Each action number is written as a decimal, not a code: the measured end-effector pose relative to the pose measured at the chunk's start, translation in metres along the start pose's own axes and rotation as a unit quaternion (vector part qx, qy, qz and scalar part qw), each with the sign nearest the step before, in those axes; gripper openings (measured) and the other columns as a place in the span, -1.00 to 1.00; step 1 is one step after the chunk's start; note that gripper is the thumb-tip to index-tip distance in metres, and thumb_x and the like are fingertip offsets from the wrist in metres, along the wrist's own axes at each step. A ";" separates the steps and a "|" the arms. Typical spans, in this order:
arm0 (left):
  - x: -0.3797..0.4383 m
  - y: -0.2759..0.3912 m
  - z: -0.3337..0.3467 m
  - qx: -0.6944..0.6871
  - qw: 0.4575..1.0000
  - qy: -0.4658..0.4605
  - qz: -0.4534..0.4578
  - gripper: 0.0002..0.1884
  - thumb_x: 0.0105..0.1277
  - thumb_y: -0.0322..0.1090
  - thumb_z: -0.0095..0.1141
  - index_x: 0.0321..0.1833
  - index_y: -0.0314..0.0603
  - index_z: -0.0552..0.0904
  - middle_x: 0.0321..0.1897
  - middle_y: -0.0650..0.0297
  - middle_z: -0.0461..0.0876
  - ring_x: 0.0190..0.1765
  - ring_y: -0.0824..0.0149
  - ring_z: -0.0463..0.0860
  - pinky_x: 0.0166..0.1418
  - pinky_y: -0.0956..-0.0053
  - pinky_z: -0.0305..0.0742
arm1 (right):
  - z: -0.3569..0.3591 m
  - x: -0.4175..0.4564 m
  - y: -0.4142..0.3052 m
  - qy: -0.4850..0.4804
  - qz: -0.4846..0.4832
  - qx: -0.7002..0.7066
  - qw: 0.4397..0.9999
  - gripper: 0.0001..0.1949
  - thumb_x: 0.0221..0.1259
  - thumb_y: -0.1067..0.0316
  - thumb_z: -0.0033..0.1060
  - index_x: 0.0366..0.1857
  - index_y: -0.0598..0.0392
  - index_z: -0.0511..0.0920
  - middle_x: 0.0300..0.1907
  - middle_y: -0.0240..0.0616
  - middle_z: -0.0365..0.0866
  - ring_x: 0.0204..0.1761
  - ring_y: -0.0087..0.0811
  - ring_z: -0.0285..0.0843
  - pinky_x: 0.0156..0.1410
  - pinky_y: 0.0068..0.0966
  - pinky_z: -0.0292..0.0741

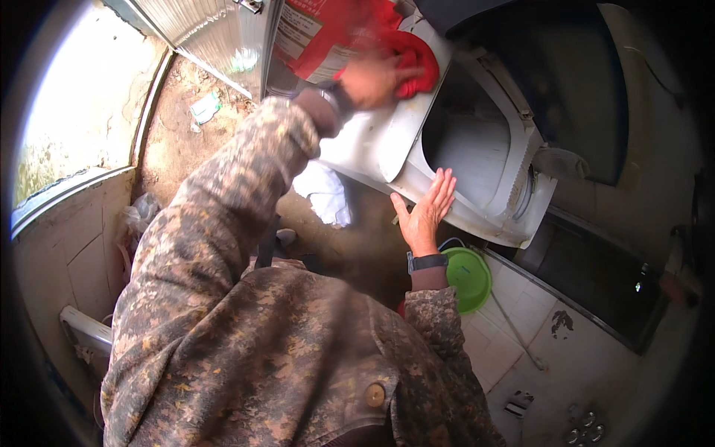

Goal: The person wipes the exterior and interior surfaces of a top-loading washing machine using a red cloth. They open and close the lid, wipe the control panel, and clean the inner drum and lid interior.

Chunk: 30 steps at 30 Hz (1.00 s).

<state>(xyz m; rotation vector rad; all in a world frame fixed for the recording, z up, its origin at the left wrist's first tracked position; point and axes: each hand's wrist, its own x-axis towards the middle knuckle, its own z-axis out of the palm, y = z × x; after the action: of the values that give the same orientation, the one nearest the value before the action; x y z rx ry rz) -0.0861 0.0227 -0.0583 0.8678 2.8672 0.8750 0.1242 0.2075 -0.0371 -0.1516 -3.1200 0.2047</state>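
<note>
My left hand point(371, 81), motion-blurred, is on or just over a bunched red cloth point(416, 64) at the top centre; whether its fingers grip the cloth is unclear. The cloth lies at the left part of a white washing machine point(368, 139), beside a red printed bag or sheet point(304, 39). Lower right, my right hand point(427, 215) holds nothing. Its fingers are straight and its thumb stands apart, near the front edge of the machine's uncovered tub point(475, 145). Both wrists wear dark bands.
A white cloth point(329, 195) is low in front of the machine. A green basin point(469, 279) stands near my right wrist. On the left are a ribbed translucent panel point(218, 33), a window frame point(72, 193) and a plastic bag point(142, 212). A dark glossy panel point(592, 274) is at right.
</note>
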 end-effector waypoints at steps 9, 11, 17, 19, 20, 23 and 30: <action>-0.149 0.040 0.028 -0.104 0.994 -0.003 0.030 -0.22 -0.02 -0.37 0.19 0.37 0.24 0.30 0.38 0.05 0.22 0.27 -0.09 0.37 0.15 0.06 0.42 | 0.000 -0.002 0.004 -0.011 -0.008 -0.003 1.000 0.04 -0.05 -0.10 0.36 0.42 0.20 -0.11 0.48 0.04 -0.22 0.51 0.02 -0.36 0.48 0.05 -0.25; -0.163 0.044 0.046 -0.153 0.987 0.032 0.020 -0.22 0.01 -0.39 0.22 0.38 -0.04 0.25 0.34 -0.08 0.23 0.26 -0.15 0.34 0.19 0.07 0.39 | -0.004 -0.003 0.000 -0.025 0.000 0.008 1.000 0.03 -0.03 0.00 0.38 0.42 0.20 -0.14 0.48 0.07 -0.25 0.52 0.03 -0.39 0.49 0.04 -0.29; -0.130 0.015 0.067 -0.309 0.947 -0.032 -0.084 -0.36 0.02 -0.47 0.13 0.25 -0.11 0.29 0.14 -0.11 0.41 0.06 -0.25 0.47 0.09 0.02 0.42 | -0.002 -0.005 0.000 -0.032 0.013 0.006 0.999 0.06 -0.08 0.05 0.42 0.42 0.20 -0.16 0.48 0.07 -0.27 0.51 0.06 -0.42 0.49 0.08 -0.30; -0.102 -0.011 0.081 -0.321 0.940 -0.079 -0.082 -0.42 0.04 -0.44 0.11 0.21 -0.05 0.32 0.11 -0.08 0.43 0.05 -0.25 0.47 0.04 0.00 0.44 | -0.004 -0.004 -0.003 -0.035 0.017 0.007 0.999 0.07 -0.10 0.07 0.44 0.41 0.21 -0.16 0.48 0.05 -0.27 0.51 0.06 -0.41 0.48 0.09 -0.29; -0.088 -0.020 0.081 -0.280 0.954 -0.075 -0.077 -0.47 0.06 -0.39 0.11 0.16 -0.06 0.34 0.09 -0.06 0.45 0.08 -0.20 0.47 0.04 0.02 0.45 | -0.005 -0.004 -0.003 -0.038 0.019 0.006 0.999 0.06 -0.10 0.07 0.44 0.41 0.21 -0.15 0.48 0.05 -0.26 0.51 0.06 -0.41 0.48 0.09 -0.29; -0.042 -0.056 0.128 -0.244 0.967 -0.036 -0.059 -0.42 0.11 -0.30 0.10 0.25 -0.08 0.32 0.15 0.02 0.43 0.10 -0.07 0.49 0.07 0.07 0.45 | -0.005 -0.002 -0.005 -0.039 0.022 0.002 0.999 0.05 -0.09 0.05 0.42 0.41 0.21 -0.14 0.47 0.04 -0.25 0.51 0.06 -0.39 0.48 0.08 -0.28; 0.042 -0.082 0.090 -0.411 0.897 -0.090 -0.132 -0.53 0.14 -0.48 -0.03 0.17 -0.11 0.35 -0.61 0.14 0.53 -0.71 0.34 0.49 -0.71 0.47 0.32 | -0.005 0.002 -0.004 -0.052 0.035 -0.002 0.998 0.03 -0.08 0.01 0.39 0.40 0.23 -0.11 0.46 0.06 -0.21 0.50 0.08 -0.34 0.47 0.08 -0.27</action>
<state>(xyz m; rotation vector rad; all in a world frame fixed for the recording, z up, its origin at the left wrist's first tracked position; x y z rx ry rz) -0.1473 0.0341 -0.1704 0.4079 2.0354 1.6481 0.1215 0.2042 -0.0319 -0.2594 -3.2213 0.2126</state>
